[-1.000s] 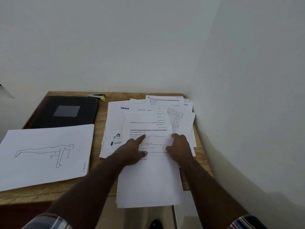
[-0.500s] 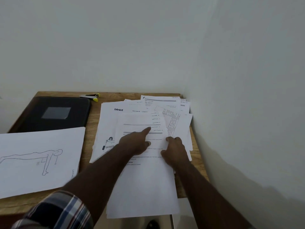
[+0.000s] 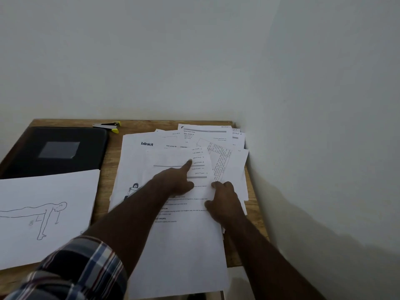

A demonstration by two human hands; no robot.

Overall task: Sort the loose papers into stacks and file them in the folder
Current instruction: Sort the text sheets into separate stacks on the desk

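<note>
Loose papers [image 3: 220,146] fanned centre-right, unsorted; black folder [image 3: 54,150] closed upper left. Left hand [image 3: 175,180] pointing; right hand [image 3: 225,200] flat on sheets.

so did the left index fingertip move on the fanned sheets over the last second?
Yes. The left hand slid its index fingertip up the sheets, from the body text to the handwritten section labels near the top corners.
</note>
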